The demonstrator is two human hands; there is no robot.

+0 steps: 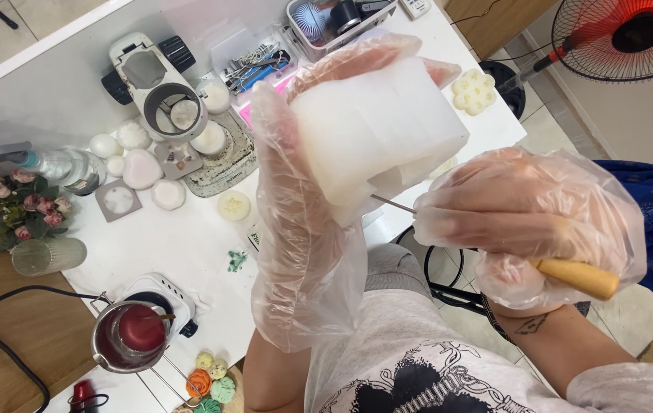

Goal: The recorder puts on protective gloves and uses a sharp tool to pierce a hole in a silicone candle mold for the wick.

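Left hand [296, 222] (gloved) has a closed grip on a white silicone mould [376, 130], raised above the table [181, 245]; right hand [525, 222] clasps a wooden-handled awl [571, 275], tip touching the mould, not yet sunk in.

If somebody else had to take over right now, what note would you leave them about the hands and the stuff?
Left hand, in a clear plastic glove, holds up the white block mould, grip closed around its side.
Right hand, also gloved, grips the wooden-handled awl; its thin metal tip meets the mould's lower edge.
On the white table: a small pot of red wax on a hotplate, finished white shapes near a round press, coloured flower shapes at the near edge.
Done: several pieces already cast.
Left: the mould is still in hand, with the awl at it.
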